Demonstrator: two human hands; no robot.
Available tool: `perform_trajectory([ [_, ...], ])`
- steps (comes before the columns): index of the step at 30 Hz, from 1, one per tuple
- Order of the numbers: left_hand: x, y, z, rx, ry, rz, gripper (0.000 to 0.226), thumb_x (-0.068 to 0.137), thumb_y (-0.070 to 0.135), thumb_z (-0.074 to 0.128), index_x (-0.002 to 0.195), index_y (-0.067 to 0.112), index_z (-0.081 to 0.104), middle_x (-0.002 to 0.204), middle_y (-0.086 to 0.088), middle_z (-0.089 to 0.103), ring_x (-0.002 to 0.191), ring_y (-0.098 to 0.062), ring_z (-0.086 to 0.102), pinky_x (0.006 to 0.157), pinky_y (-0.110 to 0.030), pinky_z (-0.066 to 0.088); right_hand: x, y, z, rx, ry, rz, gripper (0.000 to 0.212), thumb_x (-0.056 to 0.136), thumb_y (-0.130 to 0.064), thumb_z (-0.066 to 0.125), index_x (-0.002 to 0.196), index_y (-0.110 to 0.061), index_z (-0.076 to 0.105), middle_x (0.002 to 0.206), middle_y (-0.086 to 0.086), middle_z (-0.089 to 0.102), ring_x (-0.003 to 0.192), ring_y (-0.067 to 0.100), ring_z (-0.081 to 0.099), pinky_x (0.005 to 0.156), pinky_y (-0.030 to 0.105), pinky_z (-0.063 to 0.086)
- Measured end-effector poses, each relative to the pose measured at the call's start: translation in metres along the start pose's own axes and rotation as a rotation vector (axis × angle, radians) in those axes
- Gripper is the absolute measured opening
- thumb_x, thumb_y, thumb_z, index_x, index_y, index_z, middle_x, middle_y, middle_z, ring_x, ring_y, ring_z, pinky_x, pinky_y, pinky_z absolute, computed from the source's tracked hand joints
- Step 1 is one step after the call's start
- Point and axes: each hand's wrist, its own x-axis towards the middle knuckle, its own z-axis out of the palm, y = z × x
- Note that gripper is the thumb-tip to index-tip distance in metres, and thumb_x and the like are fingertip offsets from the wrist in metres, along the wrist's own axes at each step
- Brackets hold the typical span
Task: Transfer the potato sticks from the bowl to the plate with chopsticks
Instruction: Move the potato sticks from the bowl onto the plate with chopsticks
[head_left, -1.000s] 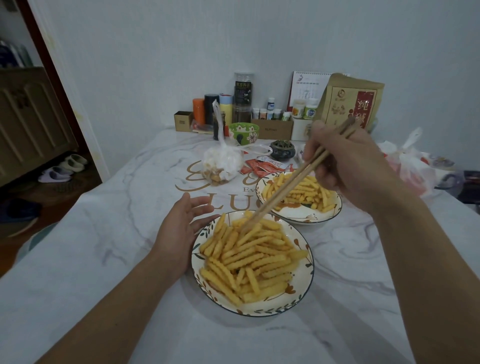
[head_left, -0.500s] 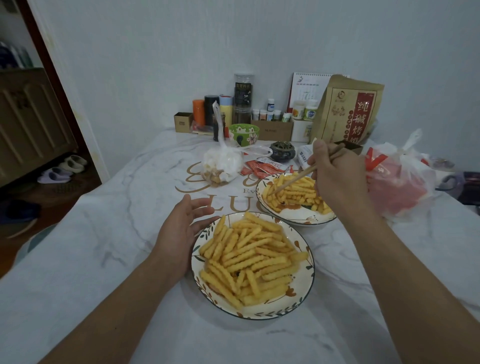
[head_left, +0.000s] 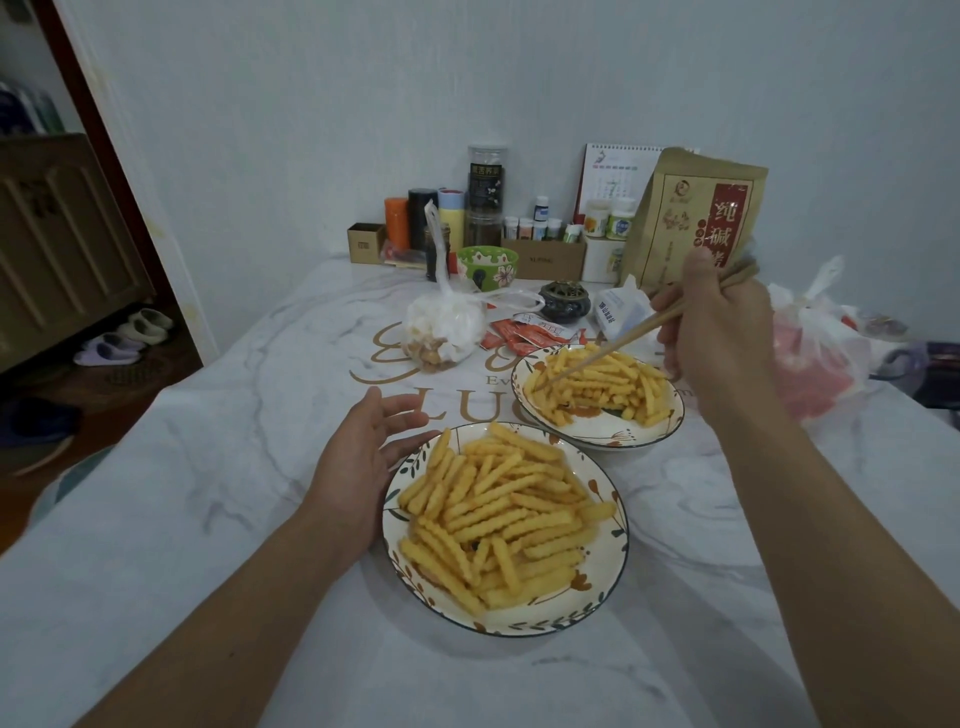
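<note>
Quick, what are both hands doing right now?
Left hand: open, beside the near dish.
Right hand: holding the chopsticks.

**Dim, even room light; wide-angle bend at the edges**

The light is soft and rather dim, with a cool grey-blue cast on the wall (head_left: 519, 78) and the desk (head_left: 208, 519). Shadows are faint and blurred: a pale one lies on the desk under the right forearm (head_left: 831, 545), another just below the near dish (head_left: 621, 551). No glare shows. The doorway (head_left: 62, 312), far to the left of the left hand (head_left: 363, 467), is darker still. The door frame leans and the desk edges curve, stretched by the lens. The middle is fairly sharp; fine print at the back stays soft.
</note>
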Motion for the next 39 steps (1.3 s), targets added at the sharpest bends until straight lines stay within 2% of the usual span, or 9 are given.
perform_trajectory([
  [2,0.000,0.000,0.000,-0.005,-0.003,0.000,0.052,0.111,0.045,0.036,0.131,0.007,0.066,0.137,-0.018,0.064,0.111,-0.027,0.069,0.079,-0.039,0.056,-0.003,-0.011,-0.002,0.159,-0.071,0.088,0.055,0.108,-0.041,0.042,0.066,-0.011,0.062,0.048,0.003,0.051,0.038,0.018,0.041,0.039,0.026,0.033],
  [5,0.000,0.000,0.000,0.000,-0.005,0.007,0.052,0.111,0.045,0.036,0.130,0.007,0.066,0.138,-0.019,0.064,0.111,-0.026,0.069,0.079,-0.038,0.056,-0.012,-0.027,-0.002,0.286,-0.276,0.184,0.056,0.107,-0.036,0.046,0.059,-0.012,0.064,0.048,0.007,0.046,0.039,0.019,0.036,0.041,0.025,0.027],
  [10,0.000,-0.001,0.000,0.021,0.005,0.010,0.052,0.111,0.045,0.036,0.129,0.008,0.067,0.136,-0.017,0.066,0.112,-0.027,0.069,0.079,-0.039,0.055,-0.026,-0.042,0.000,0.202,-0.636,0.101,0.053,0.107,-0.037,0.045,0.068,-0.007,0.064,0.053,0.014,0.045,0.041,0.022,0.036,0.040,0.026,0.030],
  [16,0.000,0.000,0.000,0.031,0.010,0.005,0.053,0.111,0.046,0.034,0.130,0.009,0.067,0.135,-0.015,0.067,0.112,-0.025,0.069,0.080,-0.039,0.056,-0.028,-0.041,-0.001,0.116,-0.773,0.022,0.052,0.106,-0.036,0.046,0.068,-0.010,0.069,0.054,0.014,0.047,0.047,0.025,0.036,0.041,0.028,0.029],
  [23,0.001,-0.001,-0.001,0.027,0.005,0.010,0.052,0.111,0.046,0.035,0.129,0.008,0.067,0.135,-0.017,0.066,0.109,-0.025,0.070,0.080,-0.039,0.056,-0.016,-0.034,-0.010,0.241,-0.750,0.105,0.045,0.100,-0.035,0.052,0.067,-0.011,0.069,0.051,0.009,0.044,0.040,0.019,0.032,0.044,0.030,0.017],
  [25,0.002,-0.001,-0.001,0.017,0.002,0.009,0.053,0.111,0.046,0.036,0.129,0.008,0.067,0.136,-0.018,0.066,0.109,-0.025,0.070,0.082,-0.040,0.057,-0.012,-0.031,-0.012,0.242,-0.615,0.113,0.047,0.104,-0.031,0.051,0.065,-0.013,0.069,0.050,0.007,0.045,0.039,0.016,0.034,0.042,0.026,0.021],
  [28,0.002,-0.001,-0.001,0.021,-0.003,0.011,0.052,0.111,0.046,0.035,0.128,0.008,0.067,0.136,-0.018,0.065,0.110,-0.025,0.070,0.082,-0.039,0.056,-0.007,-0.028,-0.013,0.057,-0.271,0.038,0.048,0.106,-0.032,0.048,0.068,-0.011,0.068,0.048,-0.001,0.050,0.038,0.011,0.041,0.040,0.024,0.031],
  [31,0.002,-0.002,-0.001,0.026,-0.003,0.015,0.052,0.111,0.046,0.035,0.128,0.008,0.067,0.136,-0.018,0.065,0.112,-0.026,0.069,0.084,-0.041,0.056,-0.004,-0.022,-0.012,-0.159,-0.081,-0.048,0.050,0.106,-0.042,0.046,0.072,-0.012,0.068,0.056,-0.002,0.057,0.043,0.004,0.049,0.051,0.025,0.039],
  [39,0.003,-0.003,-0.002,0.024,0.004,0.009,0.053,0.111,0.046,0.035,0.127,0.008,0.067,0.135,-0.018,0.066,0.114,-0.028,0.068,0.084,-0.042,0.056,-0.001,-0.014,-0.005,-0.291,-0.071,-0.071,0.051,0.105,-0.046,0.046,0.071,-0.016,0.068,0.071,0.003,0.065,0.071,0.023,0.061,0.069,0.043,0.053],
])
